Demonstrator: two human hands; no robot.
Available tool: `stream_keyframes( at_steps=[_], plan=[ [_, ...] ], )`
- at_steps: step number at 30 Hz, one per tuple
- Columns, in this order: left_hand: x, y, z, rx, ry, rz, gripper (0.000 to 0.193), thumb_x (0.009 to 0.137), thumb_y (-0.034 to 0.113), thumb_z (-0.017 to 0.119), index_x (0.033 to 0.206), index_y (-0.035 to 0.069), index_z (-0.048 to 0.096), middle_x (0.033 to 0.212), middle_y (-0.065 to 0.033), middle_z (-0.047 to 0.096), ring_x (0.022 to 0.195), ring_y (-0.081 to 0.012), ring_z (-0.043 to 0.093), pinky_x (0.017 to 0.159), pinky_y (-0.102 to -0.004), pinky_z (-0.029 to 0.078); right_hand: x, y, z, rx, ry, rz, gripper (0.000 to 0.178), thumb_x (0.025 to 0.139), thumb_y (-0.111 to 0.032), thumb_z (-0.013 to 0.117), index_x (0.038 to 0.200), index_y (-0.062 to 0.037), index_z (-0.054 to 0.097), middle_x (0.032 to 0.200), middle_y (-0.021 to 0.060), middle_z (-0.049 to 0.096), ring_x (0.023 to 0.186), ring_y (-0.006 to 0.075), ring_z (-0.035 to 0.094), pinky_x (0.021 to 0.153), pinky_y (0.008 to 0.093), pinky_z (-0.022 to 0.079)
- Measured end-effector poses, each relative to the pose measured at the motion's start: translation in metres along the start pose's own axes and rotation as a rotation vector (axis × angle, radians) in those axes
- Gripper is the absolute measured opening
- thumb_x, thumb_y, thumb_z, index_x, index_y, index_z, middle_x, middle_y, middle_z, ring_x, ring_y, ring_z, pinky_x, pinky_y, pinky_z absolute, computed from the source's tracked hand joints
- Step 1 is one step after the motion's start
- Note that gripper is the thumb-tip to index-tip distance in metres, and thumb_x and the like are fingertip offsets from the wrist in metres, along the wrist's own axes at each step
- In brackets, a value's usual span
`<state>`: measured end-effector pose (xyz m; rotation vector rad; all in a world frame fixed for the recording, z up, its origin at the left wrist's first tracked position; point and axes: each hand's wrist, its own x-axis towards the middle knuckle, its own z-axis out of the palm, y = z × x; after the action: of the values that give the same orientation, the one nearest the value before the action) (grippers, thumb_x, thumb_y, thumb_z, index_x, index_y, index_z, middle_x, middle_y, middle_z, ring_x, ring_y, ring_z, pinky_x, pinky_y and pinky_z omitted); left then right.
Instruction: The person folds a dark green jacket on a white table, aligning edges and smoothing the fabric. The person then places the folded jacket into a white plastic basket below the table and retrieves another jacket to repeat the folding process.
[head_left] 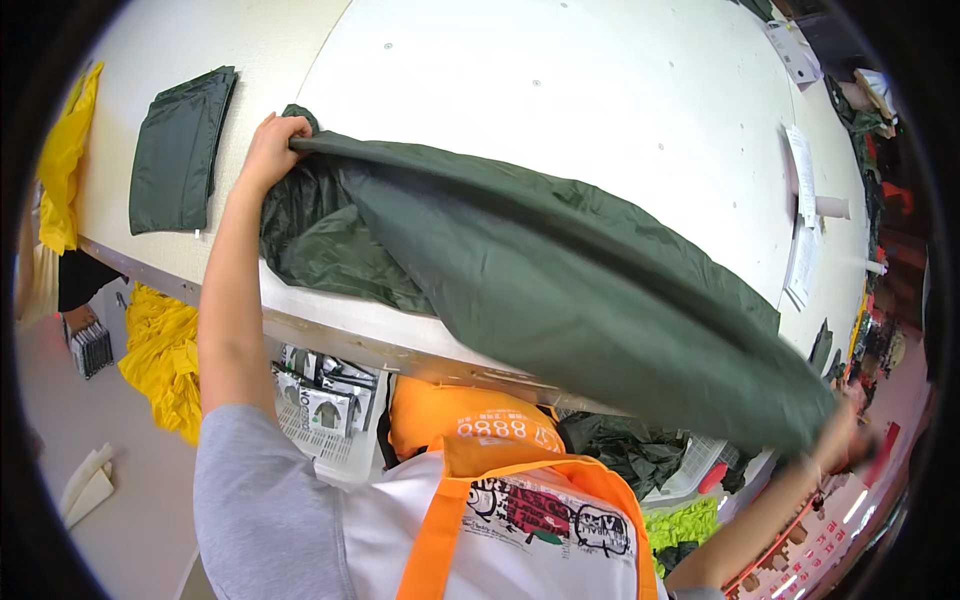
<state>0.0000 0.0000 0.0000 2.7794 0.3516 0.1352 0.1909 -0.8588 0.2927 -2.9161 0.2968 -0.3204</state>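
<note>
A long piece of thin, shiny dark green cloth (pixel 520 255) stretches slantwise between my two hands, from the table's near edge at the left down to the lower right. My left hand (pixel 272 150) is closed on its upper left end, over the white table. Out past the table edge at the right, my right hand (pixel 843 437) grips the other end; that hand is smeared by motion. Under the left end, a crumpled part of the cloth rests on the table. Whether it is a whole garment cannot be made out.
On the white table (pixel 600 90) lies a folded dark green stack (pixel 178 155) at the left. Papers (pixel 800 220) lie at the right. Below the edge are a white basket (pixel 330 455) of packets, an orange bag (pixel 470 410) and yellow cloth (pixel 165 350).
</note>
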Motion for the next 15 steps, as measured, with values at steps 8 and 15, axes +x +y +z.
stream_keyframes(
  at_steps=[8, 15],
  plan=[
    [0.005, 0.111, -0.022, 0.001, 0.057, -0.101, 0.064, 0.077, 0.019, 0.059, 0.136, 0.004, 0.04, 0.138, -0.0253, 0.04, 0.131, -0.0383, 0.034, 0.108, -0.0502, 0.026, 0.025, 0.017, 0.301, 0.124, -0.325, 0.156, 0.063, 0.093, -0.049, 0.047, 0.117, 0.0098, 0.053, 0.112, 0.0263, 0.059, 0.106, 0.0377, 0.054, 0.093, 0.0395, 0.041],
    [-0.026, 0.145, 0.067, 0.511, 0.155, -0.443, 0.097, 0.083, 0.069, 0.044, 0.144, -0.003, 0.02, 0.148, -0.0303, 0.017, 0.139, -0.0427, 0.013, 0.112, -0.0527, 0.01, -0.079, -0.11, 0.26, -0.268, -0.263, -0.797, 0.04, 0.094, -0.025, 0.051, 0.132, -0.0141, 0.05, 0.138, 0.0126, 0.046, 0.132, 0.032, 0.036, 0.11, 0.05, 0.022]
  ],
)
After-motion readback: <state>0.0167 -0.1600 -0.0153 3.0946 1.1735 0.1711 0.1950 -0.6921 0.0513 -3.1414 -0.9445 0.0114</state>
